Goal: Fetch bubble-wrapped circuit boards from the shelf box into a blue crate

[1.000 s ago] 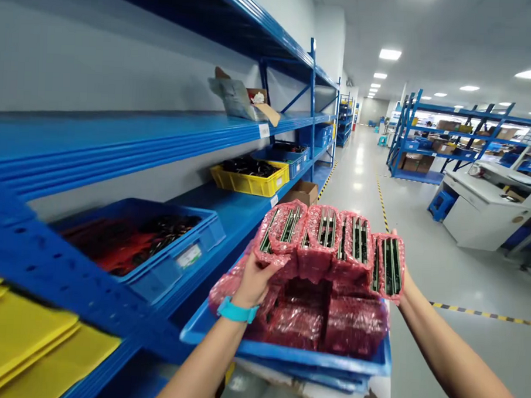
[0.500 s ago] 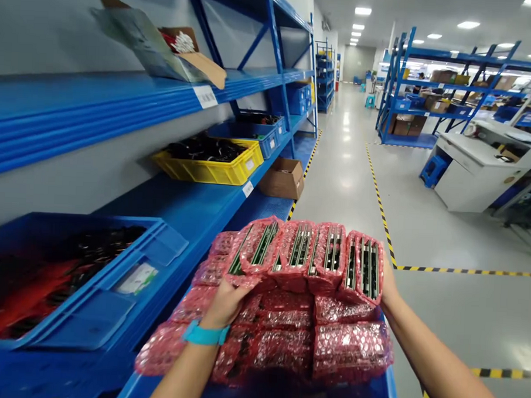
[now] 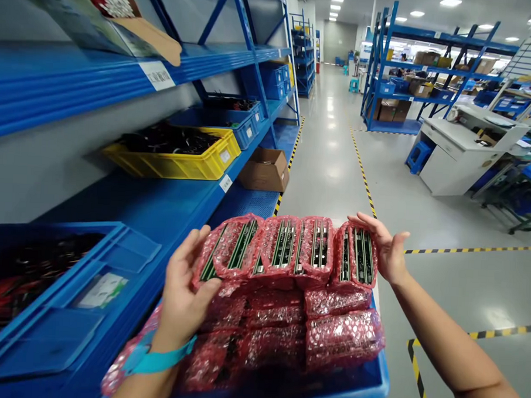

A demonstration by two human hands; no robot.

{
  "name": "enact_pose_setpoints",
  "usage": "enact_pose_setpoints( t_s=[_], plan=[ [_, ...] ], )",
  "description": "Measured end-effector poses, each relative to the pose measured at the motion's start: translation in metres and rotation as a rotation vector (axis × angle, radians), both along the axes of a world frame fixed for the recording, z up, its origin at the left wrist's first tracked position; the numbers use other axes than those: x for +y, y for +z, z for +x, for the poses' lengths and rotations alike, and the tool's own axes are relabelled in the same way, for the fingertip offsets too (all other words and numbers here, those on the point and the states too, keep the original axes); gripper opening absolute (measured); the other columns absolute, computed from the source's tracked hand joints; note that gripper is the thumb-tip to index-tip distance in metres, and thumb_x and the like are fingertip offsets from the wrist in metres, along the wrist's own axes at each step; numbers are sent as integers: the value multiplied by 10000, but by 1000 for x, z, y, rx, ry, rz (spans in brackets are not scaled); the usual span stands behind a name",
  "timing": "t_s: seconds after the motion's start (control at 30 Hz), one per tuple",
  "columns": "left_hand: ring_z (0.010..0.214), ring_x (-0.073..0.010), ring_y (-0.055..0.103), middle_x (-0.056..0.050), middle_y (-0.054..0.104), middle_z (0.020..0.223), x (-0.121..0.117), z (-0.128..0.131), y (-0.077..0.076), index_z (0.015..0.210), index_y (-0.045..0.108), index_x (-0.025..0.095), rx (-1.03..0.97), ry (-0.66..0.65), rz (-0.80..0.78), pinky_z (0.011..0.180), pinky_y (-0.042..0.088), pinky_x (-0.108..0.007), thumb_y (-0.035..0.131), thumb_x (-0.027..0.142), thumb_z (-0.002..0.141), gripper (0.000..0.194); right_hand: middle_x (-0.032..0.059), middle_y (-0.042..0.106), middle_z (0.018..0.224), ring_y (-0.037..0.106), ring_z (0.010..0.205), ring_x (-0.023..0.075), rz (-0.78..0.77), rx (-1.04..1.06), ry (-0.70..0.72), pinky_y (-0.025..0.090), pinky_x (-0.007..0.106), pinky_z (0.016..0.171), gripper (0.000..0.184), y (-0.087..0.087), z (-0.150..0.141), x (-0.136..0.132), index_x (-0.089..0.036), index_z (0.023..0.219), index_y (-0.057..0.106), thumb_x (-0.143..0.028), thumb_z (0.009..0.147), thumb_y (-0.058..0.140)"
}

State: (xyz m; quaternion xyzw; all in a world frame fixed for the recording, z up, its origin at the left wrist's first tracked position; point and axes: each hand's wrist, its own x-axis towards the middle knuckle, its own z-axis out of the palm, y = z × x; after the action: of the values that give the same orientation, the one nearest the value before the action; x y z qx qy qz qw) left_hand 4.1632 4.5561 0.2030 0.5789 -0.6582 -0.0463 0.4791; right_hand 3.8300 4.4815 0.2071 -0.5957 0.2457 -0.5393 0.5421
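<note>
Head view: a glossy grey floor (image 3: 328, 166) marked with yellow-and-black tape (image 3: 474, 250) was seen along a warehouse aisle, with blue steel shelving (image 3: 165, 77) left of the left hand (image 3: 184, 295) and a white workbench (image 3: 456, 154) beyond the right hand (image 3: 384, 248). Four bubble-wrapped circuit-board packs (image 3: 285, 250) were lined up between the hands, on further packs, not countable, in a blue tray (image 3: 363, 385). The left hand was spread against the leftmost pack, the right hand was held wide open just beside the rightmost, and one yellow crate (image 3: 174, 163), one cardboard box (image 3: 264, 169) and at least three blue crates (image 3: 54, 295) were shelved to the left.
</note>
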Motion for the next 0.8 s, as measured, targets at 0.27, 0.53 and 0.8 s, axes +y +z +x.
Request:
enact_pose_setpoints(
  t_s=[0.27, 0.53, 0.8],
  plan=[
    [1371, -367, 296, -84, 470, 1414, 7, -31, 51, 1297, 488, 291, -547, -65, -199, 1111, 249, -618, 660, 380, 782, 550, -54, 354, 1492, 289, 1388, 239, -373, 360, 73, 203, 461, 1179, 740, 3, -17, -5, -414, 1401, 355, -770, 816, 74],
    [1344, -359, 355, -109, 446, 1434, -15, -54, 64, 1359, 451, 293, -781, -337, -29, 1061, 297, -647, 612, 472, 799, 609, -30, 357, 1495, 315, 1378, 254, -607, 652, 58, 119, 484, 1183, 798, 22, -14, -9, -392, 1426, 318, -774, 800, 2],
    [1301, -272, 440, -100, 496, 1392, -21, -60, 53, 1249, 543, 231, -822, -492, 80, 1085, 295, -610, 518, 296, 892, 363, 101, 589, 1212, 470, 1237, 291, -919, 771, 204, 206, 538, 1128, 880, 29, -7, -19, -283, 1396, 426, -818, 775, 105]
  ],
)
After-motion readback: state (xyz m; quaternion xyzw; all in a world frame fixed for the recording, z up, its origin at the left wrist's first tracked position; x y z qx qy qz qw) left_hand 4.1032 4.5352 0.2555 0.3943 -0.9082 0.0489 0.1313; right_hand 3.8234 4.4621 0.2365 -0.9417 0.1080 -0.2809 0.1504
